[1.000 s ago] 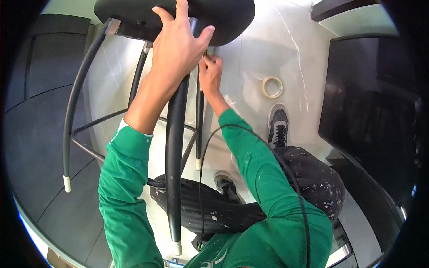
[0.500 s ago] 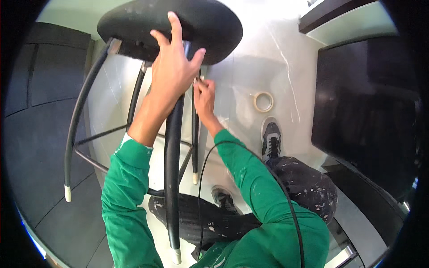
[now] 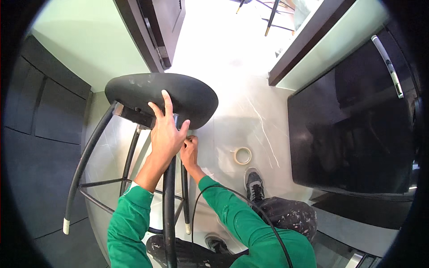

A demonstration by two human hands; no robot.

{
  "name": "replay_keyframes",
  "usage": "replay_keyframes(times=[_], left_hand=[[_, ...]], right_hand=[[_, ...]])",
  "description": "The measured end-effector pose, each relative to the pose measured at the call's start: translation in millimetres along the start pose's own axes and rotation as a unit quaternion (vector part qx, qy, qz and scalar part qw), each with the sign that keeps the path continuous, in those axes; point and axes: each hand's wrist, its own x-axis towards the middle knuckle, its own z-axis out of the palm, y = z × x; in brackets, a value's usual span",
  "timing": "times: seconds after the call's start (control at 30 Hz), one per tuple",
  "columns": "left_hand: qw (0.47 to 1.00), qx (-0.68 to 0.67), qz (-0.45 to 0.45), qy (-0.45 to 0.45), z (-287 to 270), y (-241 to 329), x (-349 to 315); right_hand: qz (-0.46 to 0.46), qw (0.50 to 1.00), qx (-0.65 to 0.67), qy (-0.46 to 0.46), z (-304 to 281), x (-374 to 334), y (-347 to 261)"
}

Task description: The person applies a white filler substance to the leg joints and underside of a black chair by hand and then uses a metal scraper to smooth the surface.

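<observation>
Currently a tape roll lies on the floor near R shoe, glossy blk unit to the right; cable crosses R sleeve. Vs. earlier, view's tipped up, door now showing; hands stay on the stool, ahead of the person. Seat's rounded, blk; legs tubular, pale-tipped. L hand: grip spread against seat; R hand: fingers curled by a leg, can't tell if holding anything.

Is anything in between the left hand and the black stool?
Nothing I can see: the left hand is right up against the black stool, fingers spread over its seat. The roll of tape lies off to the right.
</observation>
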Motion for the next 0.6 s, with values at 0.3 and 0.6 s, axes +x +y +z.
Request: replay_keyframes(times=[0.3,0.6], left_hand=[[1.000,0.008,-0.017,-0.025,-10.6,-1.9,-0.6],[1.000,0.000,-0.005,-0.011,-9.6,-1.2,-1.4]], right_hand=[[-0.022,1.000,-0.014,0.003,4.2,-2.7,-6.4],[-0.020,0.999,-0.023,0.022,7.1,-7.2,-3.7]])
